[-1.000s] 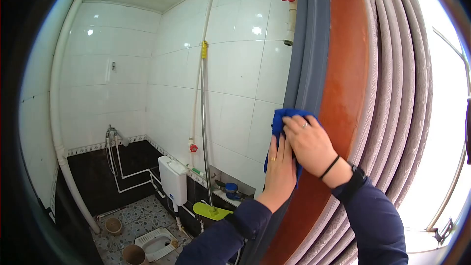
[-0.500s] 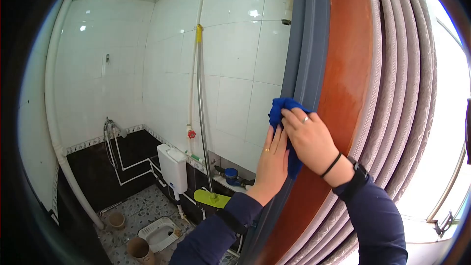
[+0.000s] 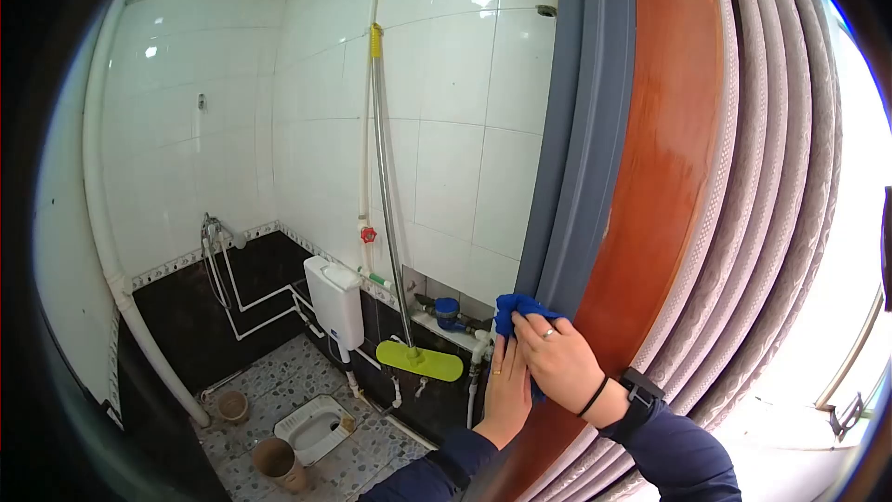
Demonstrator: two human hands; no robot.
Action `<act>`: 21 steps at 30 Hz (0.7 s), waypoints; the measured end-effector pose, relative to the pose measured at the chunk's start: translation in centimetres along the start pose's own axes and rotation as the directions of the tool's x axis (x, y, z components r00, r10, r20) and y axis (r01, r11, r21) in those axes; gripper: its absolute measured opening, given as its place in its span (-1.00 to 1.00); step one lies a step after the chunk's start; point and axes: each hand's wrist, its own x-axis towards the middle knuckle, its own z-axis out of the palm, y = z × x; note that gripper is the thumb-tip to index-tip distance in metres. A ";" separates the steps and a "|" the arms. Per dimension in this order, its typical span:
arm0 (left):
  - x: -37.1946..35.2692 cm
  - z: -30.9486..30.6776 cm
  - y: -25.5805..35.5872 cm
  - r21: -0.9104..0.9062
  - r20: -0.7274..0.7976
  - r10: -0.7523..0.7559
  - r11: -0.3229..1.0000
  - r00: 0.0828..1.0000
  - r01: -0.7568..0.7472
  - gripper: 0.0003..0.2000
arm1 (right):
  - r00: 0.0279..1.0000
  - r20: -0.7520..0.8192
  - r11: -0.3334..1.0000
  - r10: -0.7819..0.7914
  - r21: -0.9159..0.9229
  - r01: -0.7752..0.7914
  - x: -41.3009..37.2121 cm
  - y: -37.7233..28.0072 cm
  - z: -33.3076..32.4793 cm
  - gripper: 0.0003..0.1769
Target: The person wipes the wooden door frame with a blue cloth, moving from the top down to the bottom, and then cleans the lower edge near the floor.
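A blue cloth (image 3: 522, 305) is pressed against the grey door frame (image 3: 583, 158), low on its upright. My right hand (image 3: 560, 361) lies over the cloth with its fingers bent onto it; a ring and a dark wristband show. Just below and to the left, my left hand (image 3: 506, 395) holds the cloth's near side against the frame, fingers pointing up. Part of the cloth is hidden beneath both hands. Beside the frame runs a reddish-brown wooden panel (image 3: 664, 130).
Pleated curtains (image 3: 776, 177) hang at the right. Beyond the frame, a green-headed floor squeegee or mop (image 3: 420, 362) leans on the tiled wall. A white cistern (image 3: 333, 302), a squat toilet (image 3: 316, 428), a brown bucket (image 3: 279, 463) and a blue water meter (image 3: 447, 309) are inside.
Both hands have slid down the door frame with the blue cloth. The view has shifted a little, showing more of the floor.
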 end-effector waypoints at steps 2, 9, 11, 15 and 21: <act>-1.4 0.3 -0.1 -0.011 0.016 -0.036 0.999 0.999 0.036 -0.44 | 0.999 0.036 1.000 0.009 0.029 -0.010 -0.7 -1.0 0.7 -0.57; -4.9 1.0 -0.5 -0.034 -0.043 -0.098 0.995 0.994 0.097 -0.47 | 0.978 0.209 0.998 -0.004 0.064 -0.009 -1.7 -3.6 1.9 -0.56; -5.1 0.8 -0.3 -0.080 -0.079 -0.114 0.991 0.990 0.108 -0.50 | 0.979 0.203 0.996 -0.003 0.091 -0.015 -2.1 -3.7 2.6 -0.55; -4.2 0.6 0.2 -0.146 -0.123 -0.139 0.982 0.983 0.120 -0.54 | 0.996 0.074 0.967 0.054 0.245 -0.070 -2.8 -3.2 2.8 -0.52; 0.7 -1.0 1.7 -0.186 -0.178 -0.092 0.981 0.980 0.058 -0.57 | 0.979 0.011 0.928 0.204 0.317 -0.197 -1.7 -1.6 0.0 -0.50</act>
